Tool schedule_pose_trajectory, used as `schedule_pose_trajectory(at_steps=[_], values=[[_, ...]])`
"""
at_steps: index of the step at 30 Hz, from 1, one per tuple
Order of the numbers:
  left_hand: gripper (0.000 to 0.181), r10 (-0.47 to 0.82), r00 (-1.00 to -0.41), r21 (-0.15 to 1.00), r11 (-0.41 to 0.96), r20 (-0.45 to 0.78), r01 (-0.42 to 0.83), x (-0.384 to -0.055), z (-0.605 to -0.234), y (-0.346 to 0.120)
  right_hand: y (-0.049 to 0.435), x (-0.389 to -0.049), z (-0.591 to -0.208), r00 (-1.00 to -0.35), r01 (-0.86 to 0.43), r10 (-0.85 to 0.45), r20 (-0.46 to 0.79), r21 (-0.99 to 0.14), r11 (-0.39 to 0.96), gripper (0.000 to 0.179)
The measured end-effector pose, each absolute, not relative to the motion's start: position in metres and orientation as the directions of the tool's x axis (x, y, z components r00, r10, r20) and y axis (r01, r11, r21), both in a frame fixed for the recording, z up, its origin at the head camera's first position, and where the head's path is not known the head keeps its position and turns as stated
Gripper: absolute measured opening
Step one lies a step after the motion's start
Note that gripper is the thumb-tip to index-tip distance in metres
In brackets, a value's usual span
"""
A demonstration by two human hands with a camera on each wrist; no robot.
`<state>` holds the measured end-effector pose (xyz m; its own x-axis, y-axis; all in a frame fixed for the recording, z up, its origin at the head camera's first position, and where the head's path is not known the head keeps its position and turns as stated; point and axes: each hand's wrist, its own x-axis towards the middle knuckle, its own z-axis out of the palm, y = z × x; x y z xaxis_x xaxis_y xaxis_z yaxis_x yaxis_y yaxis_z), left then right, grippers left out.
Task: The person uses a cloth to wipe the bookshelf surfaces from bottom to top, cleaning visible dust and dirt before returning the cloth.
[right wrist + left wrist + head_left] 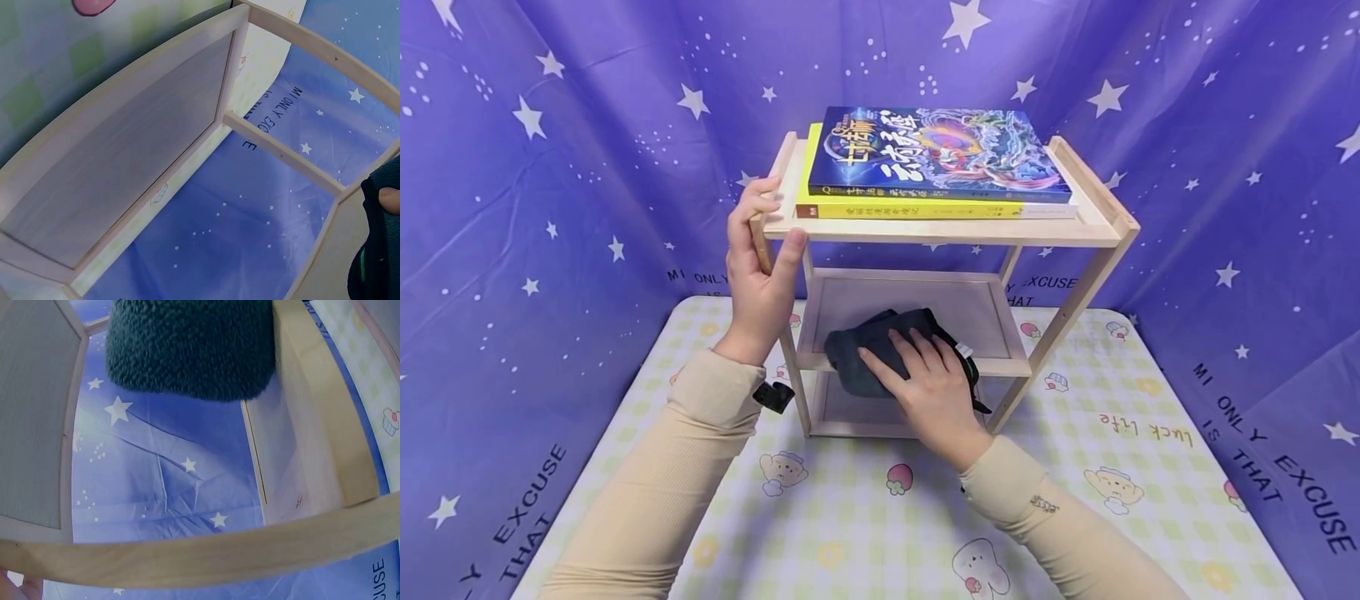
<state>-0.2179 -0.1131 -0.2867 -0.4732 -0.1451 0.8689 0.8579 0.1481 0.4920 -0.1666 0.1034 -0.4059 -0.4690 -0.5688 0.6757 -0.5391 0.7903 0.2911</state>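
Note:
A light wooden shelf rack (pixel 940 237) stands on the table. My left hand (pixel 760 275) grips its top left corner, thumb at the front edge and fingers on the side rail. My right hand (pixel 936 392) holds a folded dark green fleece cloth (pixel 857 367) at the front of the middle shelf (pixel 917 287). Four fingers lie over the cloth in the head view; a digit shows against the cloth (pixel 372 250) in the right wrist view. The cloth overhangs the shelf's front edge and carries a white tag.
On the top shelf lie a blue illustrated book (pixel 940 154) and, beneath it, a yellow book (pixel 925 208). The bottom shelf (pixel 137 144) sits low over the checked tablecloth (pixel 850 533). Purple star-printed curtains (pixel 572 167) surround the table closely at back and sides.

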Motion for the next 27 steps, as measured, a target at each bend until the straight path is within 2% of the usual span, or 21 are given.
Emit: schedule_pose_trajectory(at_steps=[9, 19, 27], values=[[0.063, -0.151, -0.473, 0.493, 0.148, 0.868, 0.857, -0.217, -0.286, -0.113, 0.116, -0.168, -0.408, -0.433, -0.549, -0.555, 0.711, 0.28, 0.787, 0.074], [0.063, -0.149, -0.482, 0.502, 0.158, 0.863, 0.85, -0.217, -0.286, -0.113, 0.129, -0.166, -0.409, -0.486, -0.535, -0.56, 0.671, 0.278, 0.798, 0.081], [0.062, -0.148, -0.478, 0.498, 0.16, 0.866, 0.852, -0.217, -0.286, -0.113, 0.138, -0.165, -0.408, -0.483, -0.534, -0.551, 0.68, 0.269, 0.801, 0.083]])
